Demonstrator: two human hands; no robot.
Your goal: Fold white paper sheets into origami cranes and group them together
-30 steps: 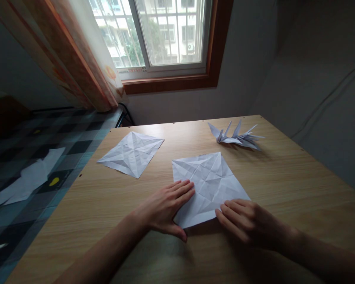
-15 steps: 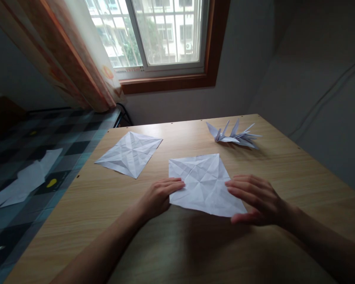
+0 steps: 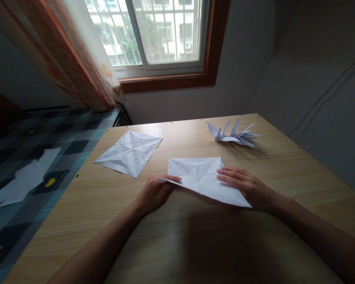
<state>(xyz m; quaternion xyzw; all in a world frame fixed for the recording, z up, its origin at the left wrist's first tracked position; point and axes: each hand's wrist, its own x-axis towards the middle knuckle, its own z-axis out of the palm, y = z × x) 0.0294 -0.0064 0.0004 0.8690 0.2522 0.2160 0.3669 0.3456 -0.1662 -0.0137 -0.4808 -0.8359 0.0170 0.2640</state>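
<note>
A creased white sheet of paper [image 3: 199, 173] is between my hands, its near edge raised off the table. My left hand [image 3: 156, 193] pinches the sheet near its left corner, forefinger on top. On the other side, my right hand [image 3: 248, 185] grips the right part, with its fingers lying over the paper and its thumb hidden below. A second creased square of paper [image 3: 131, 153] lies flat, beyond my left hand. Farther back on the right rests a cluster of folded paper with pointed tips [image 3: 235, 136], resembling paper cranes.
The light wooden table [image 3: 62, 228] spans the foreground. At left, a checked cloth surface [image 3: 77, 136] holds loose white paper pieces [image 3: 29, 177]. A window [image 3: 165, 35] with an orange curtain [image 3: 68, 51] is behind the table, and a cable [image 3: 322, 92] runs along the right wall.
The sheet's near edge has come up from the table and tilted. My right hand has moved inward and up, its thumb now out of sight; my left fingers have closed on the left corner.
</note>
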